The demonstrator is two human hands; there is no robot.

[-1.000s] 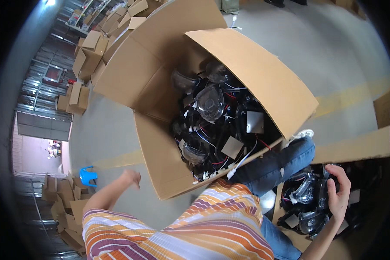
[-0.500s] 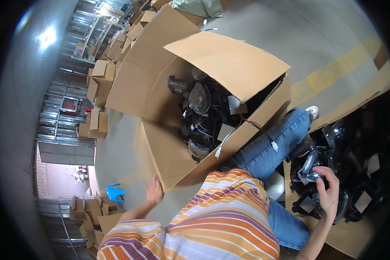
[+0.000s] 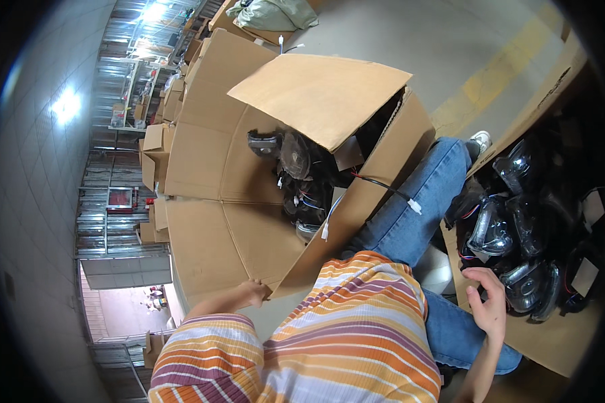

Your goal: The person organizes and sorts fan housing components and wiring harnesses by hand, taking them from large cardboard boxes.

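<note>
A big brown cardboard box is seen in the middle, with 1 wide flap lifted over dark lamp parts. Its near edge is gripped by the left hand, fingers closed on the card. A second brown box is placed at the right, full of shiny black headlights. The right hand is spread open, touching 1 headlight. Bare grey floor with a yellow stripe is seen behind.

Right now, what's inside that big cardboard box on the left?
The big cardboard box holds a heap of black headlamp units with clear lenses and coloured wires. Its top flap covers the far part, so what lies beneath it and under the heap cannot be seen.
</note>
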